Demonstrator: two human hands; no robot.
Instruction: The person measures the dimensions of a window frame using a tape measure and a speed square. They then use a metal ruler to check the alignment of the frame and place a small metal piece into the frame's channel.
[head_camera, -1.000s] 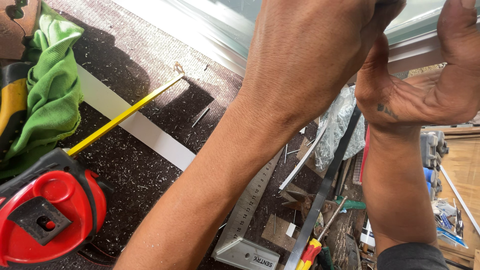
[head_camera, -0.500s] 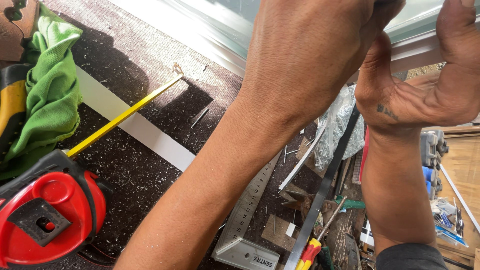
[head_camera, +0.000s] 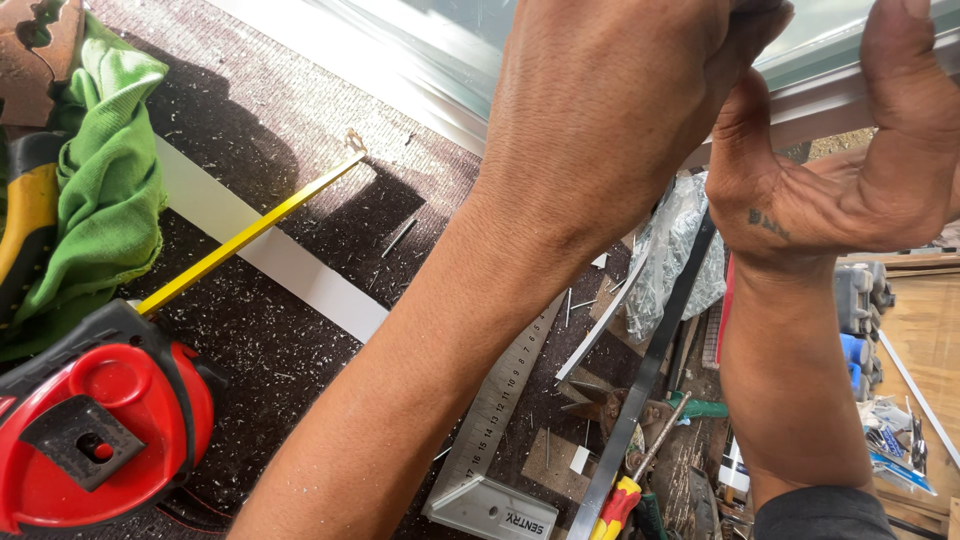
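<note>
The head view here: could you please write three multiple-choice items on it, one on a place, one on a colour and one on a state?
1. Where does the green cloth lie?
A. far left of the bench
B. under the try square
C. on the right hand

2. What colour is the tape measure case?
A. blue
B. red and black
C. white

3. How is the yellow tape blade?
A. fully wound in
B. snapped in two
C. pulled out across the white strip

Answers: 1 A, it is bunched at the left edge. 2 B, a red body with black trim. 3 C, it runs from the case over the strip. Both the left hand and right hand grip the metal frame.
</note>
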